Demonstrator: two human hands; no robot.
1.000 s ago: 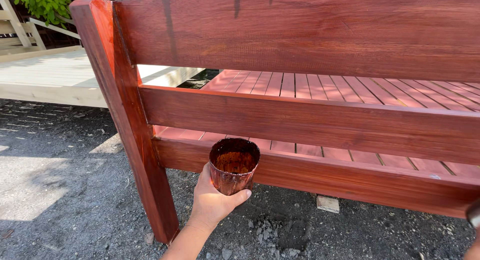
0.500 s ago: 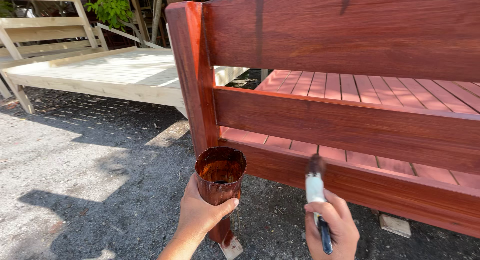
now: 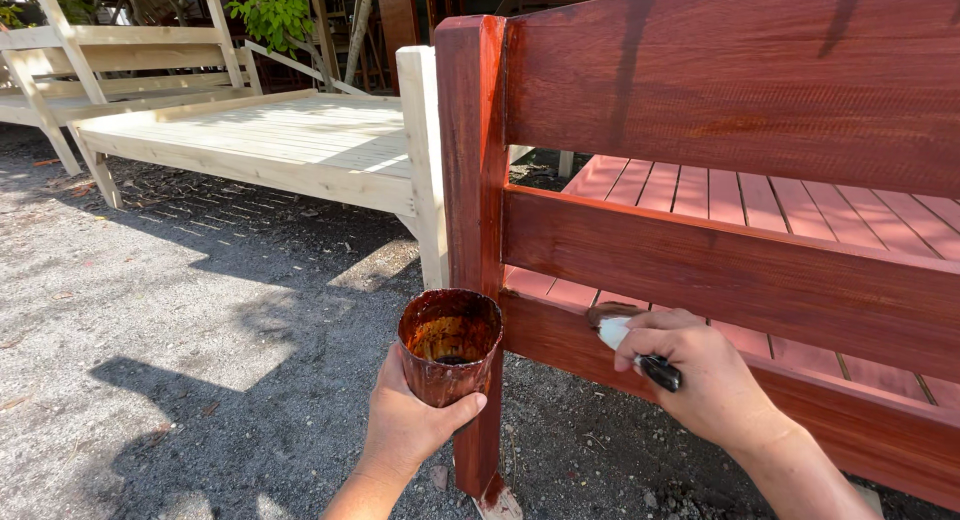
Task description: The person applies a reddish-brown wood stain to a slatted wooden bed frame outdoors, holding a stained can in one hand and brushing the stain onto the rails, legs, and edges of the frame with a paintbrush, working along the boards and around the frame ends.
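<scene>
My left hand [image 3: 408, 427] grips a stain-smeared brown cup [image 3: 450, 346] from below, holding it upright beside the red-stained leg post [image 3: 470, 230] of a wooden bench. My right hand [image 3: 707, 378] holds a paintbrush [image 3: 628, 340] with a white ferrule and dark handle. Its bristles lie against the lowest back rail [image 3: 560, 330] of the red-brown bench [image 3: 730, 110]. The bench's slatted seat [image 3: 760, 200] shows between the rails.
An unstained pale wooden bench [image 3: 270, 145] stands right behind the red one on the left, with another pale frame [image 3: 110, 50] further back. Grey gravel ground [image 3: 180, 360] lies below. Green foliage [image 3: 270, 10] and timber posts fill the far background.
The view has shifted left along the bench. My right hand has brought the brush from upright in front of the rail down sideways onto the lowest rail. The cup stays in my left hand.
</scene>
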